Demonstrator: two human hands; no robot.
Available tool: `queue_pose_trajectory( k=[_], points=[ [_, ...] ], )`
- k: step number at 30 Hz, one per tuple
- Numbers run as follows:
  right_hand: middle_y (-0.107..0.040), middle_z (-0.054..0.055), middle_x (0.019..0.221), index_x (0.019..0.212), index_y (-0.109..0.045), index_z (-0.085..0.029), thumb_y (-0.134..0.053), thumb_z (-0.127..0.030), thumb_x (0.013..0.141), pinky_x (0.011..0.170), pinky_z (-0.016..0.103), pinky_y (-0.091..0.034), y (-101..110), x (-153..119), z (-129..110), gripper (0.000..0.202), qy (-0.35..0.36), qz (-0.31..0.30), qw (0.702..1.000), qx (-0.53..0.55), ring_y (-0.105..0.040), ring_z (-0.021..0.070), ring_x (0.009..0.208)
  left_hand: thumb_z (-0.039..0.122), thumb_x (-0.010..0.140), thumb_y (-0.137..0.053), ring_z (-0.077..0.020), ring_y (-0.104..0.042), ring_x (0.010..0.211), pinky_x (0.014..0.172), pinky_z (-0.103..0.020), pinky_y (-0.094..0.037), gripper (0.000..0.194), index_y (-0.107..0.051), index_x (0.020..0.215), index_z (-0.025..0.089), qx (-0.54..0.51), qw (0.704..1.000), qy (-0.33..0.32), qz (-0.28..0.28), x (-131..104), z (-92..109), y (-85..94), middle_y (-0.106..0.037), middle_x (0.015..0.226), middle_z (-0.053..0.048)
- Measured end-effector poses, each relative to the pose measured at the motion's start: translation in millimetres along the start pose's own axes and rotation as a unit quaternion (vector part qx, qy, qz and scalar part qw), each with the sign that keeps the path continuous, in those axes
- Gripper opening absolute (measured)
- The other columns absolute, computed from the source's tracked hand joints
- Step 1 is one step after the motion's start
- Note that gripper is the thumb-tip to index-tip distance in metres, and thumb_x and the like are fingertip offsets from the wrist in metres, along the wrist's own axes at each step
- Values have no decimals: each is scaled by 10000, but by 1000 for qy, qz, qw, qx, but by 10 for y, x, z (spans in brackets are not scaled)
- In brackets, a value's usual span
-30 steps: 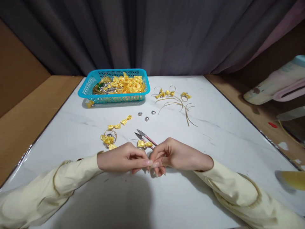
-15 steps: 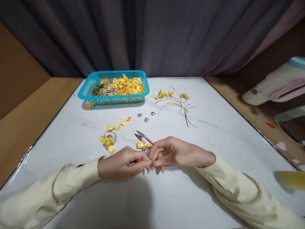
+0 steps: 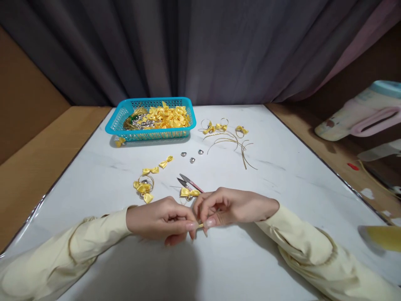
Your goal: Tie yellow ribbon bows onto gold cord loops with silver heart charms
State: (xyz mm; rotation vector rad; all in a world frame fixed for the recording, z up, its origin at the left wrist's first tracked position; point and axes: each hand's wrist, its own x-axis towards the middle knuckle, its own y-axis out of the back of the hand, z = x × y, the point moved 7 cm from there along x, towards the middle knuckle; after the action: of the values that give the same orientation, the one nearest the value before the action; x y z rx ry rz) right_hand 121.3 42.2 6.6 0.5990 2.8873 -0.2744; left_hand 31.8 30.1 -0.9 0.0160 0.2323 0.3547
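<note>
My left hand (image 3: 164, 219) and my right hand (image 3: 224, 209) meet above the near part of the table, each in a fingertip pinch. Between them is a small yellow piece (image 3: 201, 225), mostly covered by the fingers, so I cannot tell if it is a ribbon bow. Just beyond the right hand lie thread snips (image 3: 185, 182) with blades apart, and a yellow bow (image 3: 189, 192) with a ring under it. Left of these is a cluster of yellow bows (image 3: 143, 187) with a wire ring; two loose bows (image 3: 151, 170) lie behind it.
A blue basket (image 3: 150, 136) at the back holds yellow bows, silver beads and gold cord. Three silver beads (image 3: 192, 160) lie mid-table. Gold cord pieces (image 3: 244, 154) and several bow rings (image 3: 241, 131) are at back right. A tumbler (image 3: 354, 113) stands beyond the table's right edge.
Both hands have shifted slightly nearer to me with the yellow piece, which shows more between the fingertips. The view has tilted a little; the things on the table look unmoved.
</note>
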Motion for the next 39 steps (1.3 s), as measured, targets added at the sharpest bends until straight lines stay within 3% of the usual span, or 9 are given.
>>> queue_pose_trajectory(
  k=[8,14,18,24,34,39],
  points=[
    [-528,32,802,776,-544,-109,-577,-461,810,583,214,-372,-80,-16,55,355,-30,-26,999,-23,-438,75,625,378,922,-413,-57,-395,416,424,-140,-329,332,-599,831,118,-9,1000,-5,-13,2,1,-12,-478,488,41],
    [-532,29,765,766,-554,-114,-538,-407,846,628,224,-377,-105,2,-1,304,-24,-11,998,-59,-472,101,688,339,919,-426,-58,-379,406,410,-142,-316,300,-609,833,118,12,1000,-7,-18,-8,-2,-13,-475,492,40],
    [-543,35,735,757,-576,-104,-565,-371,822,562,213,-349,-88,-8,18,275,-44,5,998,-42,-454,97,629,281,927,-402,-62,-416,437,449,-140,-349,282,-622,872,113,48,998,-12,-25,-10,38,0,-507,521,28],
    [-566,49,712,745,-602,-85,-570,-296,806,556,220,-340,-63,-27,28,222,-46,25,998,-21,-445,95,601,237,859,-544,-63,-482,468,452,-125,-356,150,-621,886,111,110,993,-30,18,-14,163,60,-629,598,-17],
    [-539,28,683,692,-597,-87,-552,-227,803,547,212,-326,-105,-20,19,185,-39,1,999,-38,-430,91,599,173,908,-443,-56,-486,465,507,-111,-381,217,-596,760,133,216,973,-74,43,-6,231,-11,-586,545,20],
    [-512,22,693,774,-648,-58,-567,-261,798,511,209,-304,-70,-51,-17,220,-42,17,995,-88,-388,75,564,146,897,-453,-60,-504,470,503,-113,-374,205,-619,782,115,234,967,-85,51,-30,295,-3,-636,563,-5]
  ],
)
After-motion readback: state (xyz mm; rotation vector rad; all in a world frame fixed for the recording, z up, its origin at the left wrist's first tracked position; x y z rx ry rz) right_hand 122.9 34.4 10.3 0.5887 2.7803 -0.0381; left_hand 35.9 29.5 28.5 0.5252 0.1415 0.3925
